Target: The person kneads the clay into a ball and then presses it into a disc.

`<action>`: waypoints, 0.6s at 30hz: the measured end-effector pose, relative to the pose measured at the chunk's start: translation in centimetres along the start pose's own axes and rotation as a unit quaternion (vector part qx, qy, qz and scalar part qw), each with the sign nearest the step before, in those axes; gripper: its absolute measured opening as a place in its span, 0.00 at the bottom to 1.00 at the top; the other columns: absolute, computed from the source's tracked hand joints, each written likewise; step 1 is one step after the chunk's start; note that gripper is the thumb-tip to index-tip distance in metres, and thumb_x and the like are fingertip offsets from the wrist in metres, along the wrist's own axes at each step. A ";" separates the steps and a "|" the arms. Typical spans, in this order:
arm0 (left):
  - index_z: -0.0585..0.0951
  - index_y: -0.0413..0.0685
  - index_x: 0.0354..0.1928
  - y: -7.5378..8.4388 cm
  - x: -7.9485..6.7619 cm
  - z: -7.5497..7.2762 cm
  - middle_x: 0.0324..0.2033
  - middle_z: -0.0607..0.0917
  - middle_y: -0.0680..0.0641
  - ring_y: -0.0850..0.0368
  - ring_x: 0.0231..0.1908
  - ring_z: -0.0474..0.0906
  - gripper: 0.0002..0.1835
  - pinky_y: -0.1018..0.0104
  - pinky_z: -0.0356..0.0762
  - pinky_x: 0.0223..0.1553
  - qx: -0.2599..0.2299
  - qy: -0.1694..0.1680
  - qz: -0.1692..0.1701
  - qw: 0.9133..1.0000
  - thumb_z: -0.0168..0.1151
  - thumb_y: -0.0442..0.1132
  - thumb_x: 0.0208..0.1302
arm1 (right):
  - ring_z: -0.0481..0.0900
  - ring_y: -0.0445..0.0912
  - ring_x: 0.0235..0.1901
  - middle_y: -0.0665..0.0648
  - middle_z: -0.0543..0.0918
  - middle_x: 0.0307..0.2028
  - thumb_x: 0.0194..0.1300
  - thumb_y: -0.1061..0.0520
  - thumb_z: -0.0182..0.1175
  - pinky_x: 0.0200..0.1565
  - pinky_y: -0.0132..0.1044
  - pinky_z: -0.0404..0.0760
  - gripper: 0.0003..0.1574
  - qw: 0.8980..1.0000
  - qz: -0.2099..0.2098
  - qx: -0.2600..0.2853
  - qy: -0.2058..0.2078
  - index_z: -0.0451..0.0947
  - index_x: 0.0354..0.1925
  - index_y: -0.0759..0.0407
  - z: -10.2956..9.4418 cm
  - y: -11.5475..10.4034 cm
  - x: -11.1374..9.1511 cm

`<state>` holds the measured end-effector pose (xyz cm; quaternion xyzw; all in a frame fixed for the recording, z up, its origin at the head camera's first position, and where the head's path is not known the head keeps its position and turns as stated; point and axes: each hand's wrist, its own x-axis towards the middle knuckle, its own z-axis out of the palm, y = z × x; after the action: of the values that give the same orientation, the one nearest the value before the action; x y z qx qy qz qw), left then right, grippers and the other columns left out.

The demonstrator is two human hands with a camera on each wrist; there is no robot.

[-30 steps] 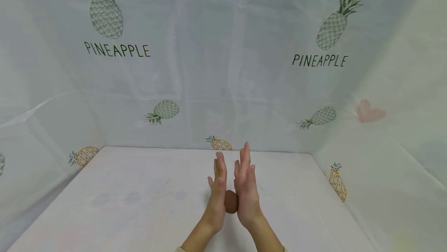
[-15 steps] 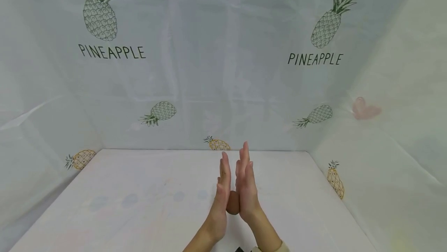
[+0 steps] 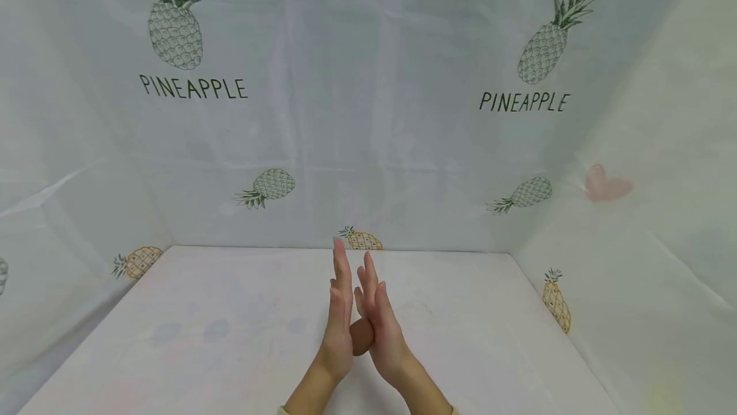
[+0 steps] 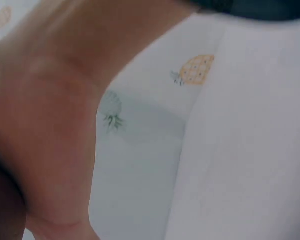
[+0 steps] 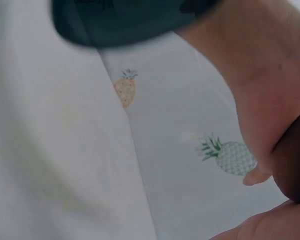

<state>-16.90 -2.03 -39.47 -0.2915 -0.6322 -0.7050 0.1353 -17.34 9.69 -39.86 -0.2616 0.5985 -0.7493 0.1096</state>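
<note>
A smooth brown ball (image 3: 362,337), perhaps clay or dough, is pressed between two upright palms above the white table. My left hand (image 3: 338,338) flanks it on the left, fingers straight and pointing away. From the other side my right hand (image 3: 387,341) presses it with the heel of the palm, its fingers extended and slightly spread. The left fingertips reach farther forward than the right ones. At the lower left corner of the left wrist view, the dark ball (image 4: 5,207) lies against the palm. The right wrist view shows part of the ball (image 5: 294,157) at its right edge.
The white tabletop (image 3: 242,364) has faint coloured smudges and ends at a straight back edge. Behind it hangs a pale curtain (image 3: 368,121) printed with pineapples, and similar sheets (image 3: 662,261) enclose the sides.
Both hands have shifted left with the ball between them. The left hand has slid forward and the right hand back, so the left fingertips now lead.
</note>
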 end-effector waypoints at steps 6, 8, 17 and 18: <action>0.31 0.85 0.83 -0.2 0.5 -1.5 0.82 0.27 0.70 0.62 0.81 0.16 0.33 0.29 0.09 0.72 0.019 0.067 -0.045 0.997 0.11 0.71 0.78 | 0.24 0.58 0.84 0.46 0.24 0.85 0.83 0.30 0.12 0.78 0.65 0.24 0.37 1.000 -0.012 0.003 -0.003 0.25 0.84 0.25 1.5 -0.2 -0.4; 0.31 0.86 0.82 -0.4 0.6 -1.7 0.82 0.26 0.70 0.62 0.81 0.15 0.33 0.30 0.08 0.71 0.025 0.073 -0.051 0.996 0.11 0.71 0.78 | 0.23 0.58 0.84 0.45 0.23 0.84 0.83 0.30 0.12 0.77 0.67 0.22 0.37 1.000 -0.021 -0.002 0.000 0.24 0.84 0.25 1.7 -0.3 -0.5; 0.32 0.60 0.86 -1.5 0.3 -0.2 0.85 0.29 0.59 0.53 0.84 0.21 0.37 0.25 0.10 0.70 0.178 0.071 0.023 0.981 0.16 0.64 0.83 | 0.19 0.63 0.82 0.42 0.22 0.83 0.81 0.29 0.10 0.72 0.74 0.18 0.35 0.999 -0.041 -0.002 0.031 0.24 0.82 0.18 1.2 -0.9 -0.5; 0.34 0.58 0.86 -1.5 0.2 0.0 0.85 0.30 0.57 0.51 0.84 0.22 0.37 0.22 0.12 0.69 0.199 0.070 0.033 0.977 0.16 0.64 0.84 | 0.19 0.63 0.82 0.42 0.22 0.83 0.81 0.29 0.11 0.72 0.74 0.18 0.35 0.999 -0.038 0.003 0.034 0.25 0.82 0.17 1.1 -0.9 -0.5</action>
<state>-17.88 -1.71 -40.56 -0.2298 -0.7388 -0.5788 0.2577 -16.23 9.24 -38.95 -0.2587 0.5888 -0.7633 0.0614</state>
